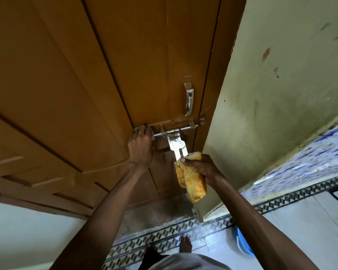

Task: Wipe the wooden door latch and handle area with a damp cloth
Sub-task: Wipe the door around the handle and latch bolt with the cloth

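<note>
A brown wooden door (86, 75) fills the upper left. Near its right edge is a shiny metal pull handle (189, 98), and below it a metal sliding latch (176, 131) with a flat hasp plate (177, 146) hanging down. My left hand (141, 147) presses on the door with its fingers closed around the left end of the latch bolt. My right hand (200, 167) grips a bunched yellow-orange cloth (192, 184) and holds it against the lower tip of the hasp plate.
A pale green wall (271, 94) stands right of the door frame. Blue patterned tiles (308, 158) run along its base. The floor has a black-and-white patterned border (164, 234). A blue bucket (243, 246) sits at lower right, near my bare foot (185, 243).
</note>
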Demonstrator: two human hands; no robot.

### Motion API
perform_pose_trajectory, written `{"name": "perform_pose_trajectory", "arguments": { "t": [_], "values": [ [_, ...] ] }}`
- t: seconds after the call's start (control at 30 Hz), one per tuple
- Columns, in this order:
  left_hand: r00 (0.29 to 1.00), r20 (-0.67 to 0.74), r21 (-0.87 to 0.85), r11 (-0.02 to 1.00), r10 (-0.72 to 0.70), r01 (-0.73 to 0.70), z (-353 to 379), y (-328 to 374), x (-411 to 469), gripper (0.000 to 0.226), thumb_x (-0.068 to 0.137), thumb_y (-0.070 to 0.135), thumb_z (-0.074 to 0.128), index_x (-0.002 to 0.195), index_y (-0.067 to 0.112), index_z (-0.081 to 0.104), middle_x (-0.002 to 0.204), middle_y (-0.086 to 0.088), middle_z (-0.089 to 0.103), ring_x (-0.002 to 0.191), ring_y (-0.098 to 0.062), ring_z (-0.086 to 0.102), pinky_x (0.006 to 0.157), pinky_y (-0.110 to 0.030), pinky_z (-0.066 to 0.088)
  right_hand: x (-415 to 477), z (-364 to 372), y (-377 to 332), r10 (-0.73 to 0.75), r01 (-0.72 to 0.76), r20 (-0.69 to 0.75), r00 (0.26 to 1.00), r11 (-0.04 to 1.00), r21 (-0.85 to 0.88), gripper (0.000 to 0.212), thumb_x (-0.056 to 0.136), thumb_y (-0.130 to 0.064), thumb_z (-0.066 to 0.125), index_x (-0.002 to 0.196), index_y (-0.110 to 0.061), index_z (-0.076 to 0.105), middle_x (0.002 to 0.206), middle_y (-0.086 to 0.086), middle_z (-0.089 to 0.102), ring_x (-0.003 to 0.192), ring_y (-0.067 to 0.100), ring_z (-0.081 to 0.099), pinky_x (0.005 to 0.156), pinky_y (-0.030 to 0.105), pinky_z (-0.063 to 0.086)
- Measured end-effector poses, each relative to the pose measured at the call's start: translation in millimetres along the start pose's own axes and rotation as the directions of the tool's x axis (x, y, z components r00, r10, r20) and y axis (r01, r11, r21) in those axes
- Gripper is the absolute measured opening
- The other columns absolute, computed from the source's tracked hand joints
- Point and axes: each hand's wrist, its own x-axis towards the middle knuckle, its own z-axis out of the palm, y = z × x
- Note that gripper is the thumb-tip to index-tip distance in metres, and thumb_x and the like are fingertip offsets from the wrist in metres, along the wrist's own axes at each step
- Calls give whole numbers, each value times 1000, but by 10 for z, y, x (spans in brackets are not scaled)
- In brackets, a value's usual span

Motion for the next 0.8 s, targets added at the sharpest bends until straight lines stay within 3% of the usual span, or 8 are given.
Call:
{"name": "perform_pose_trajectory", "arguments": {
  "t": [0.13, 0.27, 0.33, 0.4, 0.5, 0.57, 0.67, 0.8],
  "values": [
    [999, 43, 27, 1000, 0, -2, -26, 6, 14, 30, 73, -5, 81, 98, 5, 68, 100, -14, 64, 87, -37, 69, 55, -40, 54, 218, 90, 179, 38, -35, -99, 994, 999, 24, 57, 49, -27, 90, 100, -9, 75, 104, 13, 75, 94, 30, 72, 90, 50, 56],
    [999, 49, 64, 998, 7, -10, -29, -28, 27, 26, 84, -1, 75, 108, 5, 67, 109, -14, 65, 84, -36, 71, 56, -40, 54, 109, 315, -7, 176, -155, -118, 977, 973, 171, 39, 79, -5, 76, 114, 4, 63, 112, 15, 65, 98, 28, 61, 94, 40, 49],
    [998, 51, 49, 998, 26, -28, -31, -46, 15, 26, 86, -1, 73, 110, 6, 65, 112, -13, 64, 87, -35, 70, 58, -41, 55, 93, 365, -30, 176, -137, -198, 964, 971, 195, 42, 79, -8, 77, 117, 4, 62, 115, 16, 65, 100, 29, 62, 94, 41, 50],
    [999, 29, 8, 999, 42, -42, -4, -82, 6, 26, 87, 0, 73, 110, 8, 64, 112, -11, 62, 89, -34, 70, 59, -42, 56, 15, 433, -76, 93, -74, -369, 925, 995, 64, 44, 78, -22, 79, 116, -4, 65, 117, 14, 68, 104, 32, 65, 94, 44, 53],
    [1000, -1, -188, 982, -8, 7, 107, -231, -18, 35, 86, -6, 67, 112, 16, 60, 116, -4, 57, 85, -30, 69, 64, -44, 59, -187, 559, -252, -286, 181, -557, 780, 955, -236, 33, 85, -34, 72, 111, -14, 70, 109, 8, 72, 97, 24, 66, 87, 31, 52],
    [994, 10, -419, 902, -111, 105, 85, -319, -70, 39, 82, -12, 62, 109, 17, 62, 112, -1, 58, 84, -25, 68, 72, -42, 58, -276, 634, -377, -588, 411, -514, 625, 807, -423, 31, 87, -27, 71, 115, -16, 68, 107, 3, 72, 94, 17, 65, 81, 24, 50],
    [984, -65, -522, 846, -165, 108, -125, -434, -164, 41, 79, -18, 61, 105, 13, 67, 107, 0, 57, 89, -23, 65, 76, -26, 50, -189, 789, -458, -852, 607, -181, 492, 484, -631, 40, 87, -7, 68, 125, -16, 64, 120, 2, 68, 108, 13, 62, 94, 24, 50],
    [939, -324, -94, 983, 119, -157, -378, -623, -162, 38, 89, 0, 63, 126, 9, 66, 132, -15, 58, 125, -35, 49, 102, -48, 43, 49, 1219, -434, -881, 488, 227, 416, 5, -873, 40, 73, -2, 61, 111, -6, 71, 108, 12, 72, 101, 30, 67, 91, 36, 52]
  ]
}}
